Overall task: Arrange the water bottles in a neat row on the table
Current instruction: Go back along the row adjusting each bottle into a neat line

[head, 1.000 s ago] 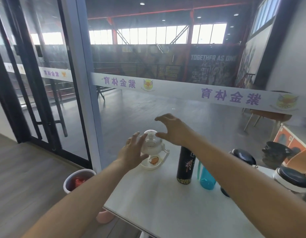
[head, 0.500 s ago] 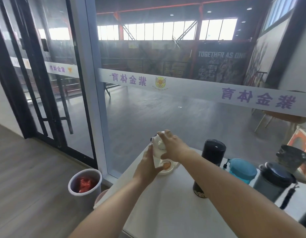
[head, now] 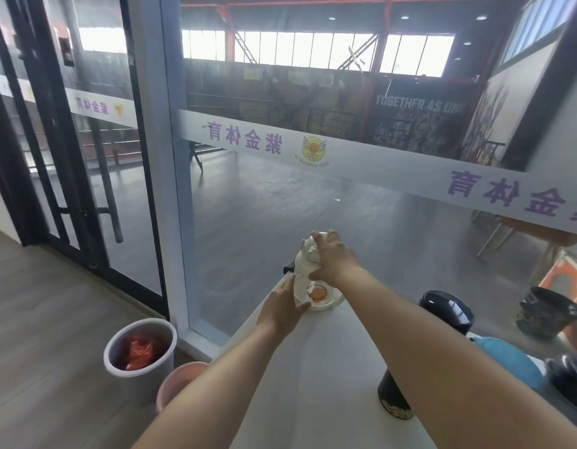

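A white bottle [head: 316,291] with an orange round logo stands at the far end of the white table [head: 316,367], close to the glass wall. My right hand [head: 332,259] grips its upper part from above. My left hand [head: 282,307] holds its lower left side. To the right stands a tall black bottle [head: 442,322], partly hidden behind my right forearm. A blue-lidded bottle [head: 507,358] and a dark-lidded one [head: 568,377] sit further right at the frame edge.
A glass wall [head: 280,189] with a white banner runs right behind the table. On the floor to the left are a white bin [head: 140,354] with red contents and a pink bin [head: 180,384]. A black door frame [head: 54,157] is at far left.
Both hands have closed onto the white bottle, the right over its top and the left on its side. My head moved closer and the view shifted left.
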